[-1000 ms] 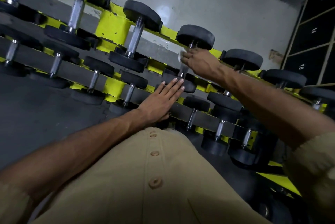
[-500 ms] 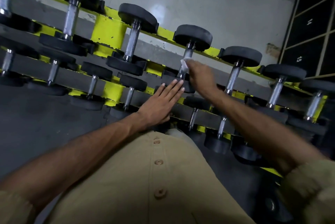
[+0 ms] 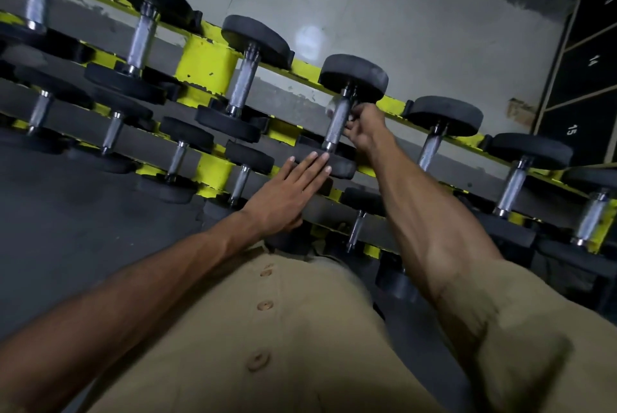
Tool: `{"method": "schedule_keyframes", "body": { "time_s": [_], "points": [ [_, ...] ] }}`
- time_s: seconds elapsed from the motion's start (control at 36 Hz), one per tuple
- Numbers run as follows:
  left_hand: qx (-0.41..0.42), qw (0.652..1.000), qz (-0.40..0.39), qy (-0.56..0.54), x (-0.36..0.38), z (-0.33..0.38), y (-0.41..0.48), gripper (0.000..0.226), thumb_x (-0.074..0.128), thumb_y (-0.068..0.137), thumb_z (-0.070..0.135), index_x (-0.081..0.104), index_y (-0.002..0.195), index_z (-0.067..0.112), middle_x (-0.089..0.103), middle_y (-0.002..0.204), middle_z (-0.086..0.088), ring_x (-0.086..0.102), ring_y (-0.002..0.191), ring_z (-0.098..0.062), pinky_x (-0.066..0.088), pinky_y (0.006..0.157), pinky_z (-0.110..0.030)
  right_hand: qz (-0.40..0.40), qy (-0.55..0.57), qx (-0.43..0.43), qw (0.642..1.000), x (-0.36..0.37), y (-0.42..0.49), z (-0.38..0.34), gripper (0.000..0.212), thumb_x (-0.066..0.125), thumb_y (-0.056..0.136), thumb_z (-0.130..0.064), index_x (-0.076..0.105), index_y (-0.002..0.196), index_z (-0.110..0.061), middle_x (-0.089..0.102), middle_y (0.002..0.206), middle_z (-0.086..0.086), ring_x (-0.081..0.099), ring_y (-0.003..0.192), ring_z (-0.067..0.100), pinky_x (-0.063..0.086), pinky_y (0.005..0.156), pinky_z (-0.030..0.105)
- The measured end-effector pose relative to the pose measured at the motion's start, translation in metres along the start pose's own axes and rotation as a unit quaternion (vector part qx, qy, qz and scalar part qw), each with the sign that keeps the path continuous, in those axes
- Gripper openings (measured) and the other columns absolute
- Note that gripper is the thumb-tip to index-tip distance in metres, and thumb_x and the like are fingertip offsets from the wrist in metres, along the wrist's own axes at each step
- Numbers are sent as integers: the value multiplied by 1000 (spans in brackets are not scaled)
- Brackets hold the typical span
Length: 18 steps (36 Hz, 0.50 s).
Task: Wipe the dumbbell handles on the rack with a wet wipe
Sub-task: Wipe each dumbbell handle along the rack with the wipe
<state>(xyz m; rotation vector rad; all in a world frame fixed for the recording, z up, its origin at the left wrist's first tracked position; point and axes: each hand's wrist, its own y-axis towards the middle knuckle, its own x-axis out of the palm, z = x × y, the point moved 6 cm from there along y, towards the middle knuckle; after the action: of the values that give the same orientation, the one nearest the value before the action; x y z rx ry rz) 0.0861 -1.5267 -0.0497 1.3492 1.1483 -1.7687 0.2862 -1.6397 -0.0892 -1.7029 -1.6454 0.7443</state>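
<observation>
Knurled steel dumbbell handle [image 3: 338, 125] slants between black rubber ends on the yellow rack [image 3: 207, 67]. Right hand [image 3: 364, 127] curls its grip around it, pinching a pale wet wipe [image 3: 330, 109]; left hand [image 3: 287, 195] lies flat, fingers straight, just below.

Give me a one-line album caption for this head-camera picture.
Right hand wipes a dumbbell handle while the left hand rests flat on the rack.

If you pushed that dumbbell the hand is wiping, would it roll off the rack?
Probably not easily. The dumbbell has thick round black ends, so it could roll on a flat floor, but here it sits tilted in the yellow rack, which seems to cradle it. It likely feels heavy, with a metal handle. The right hand grips that handle, and its rough-looking texture should resist slipping.
</observation>
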Motion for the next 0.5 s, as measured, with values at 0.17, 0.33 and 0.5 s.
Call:
{"method": "schedule_keyframes", "body": {
  "time_s": [0.17, 0.33, 0.5],
  "points": [
    [-38, 999, -20, 11, -5, 13, 1, 105, 59, 99, 37, -16, 162, 1, -27, 169, -21, -19, 159, -37, 9, 129, -55, -57, -213, 24, 975, -20, -12, 33, 18, 43, 81, 7, 53, 72, -6, 51, 66, 13, 49, 55, 23, 45, 54, 29],
    [-87, 996, -25, -4, -14, 29, 2, 104, 61, 97, 41, -8, 164, -1, -20, 170, -23, -13, 160, -39, 10, 129, -54, -71, -306, -26, 949, -22, -4, 40, 16, 51, 75, 6, 66, 74, 0, 68, 73, 18, 59, 59, 24, 50, 55, 28],
    [-140, 989, -37, -14, -16, 42, 5, 106, 61, 96, 43, -8, 164, -1, -21, 170, -23, -14, 159, -38, 5, 131, -51, -21, -420, -162, 893, -26, -20, 36, 17, 66, 89, -18, 78, 93, -7, 75, 99, 14, 70, 93, 30, 53, 75, 35]
  ]
}}
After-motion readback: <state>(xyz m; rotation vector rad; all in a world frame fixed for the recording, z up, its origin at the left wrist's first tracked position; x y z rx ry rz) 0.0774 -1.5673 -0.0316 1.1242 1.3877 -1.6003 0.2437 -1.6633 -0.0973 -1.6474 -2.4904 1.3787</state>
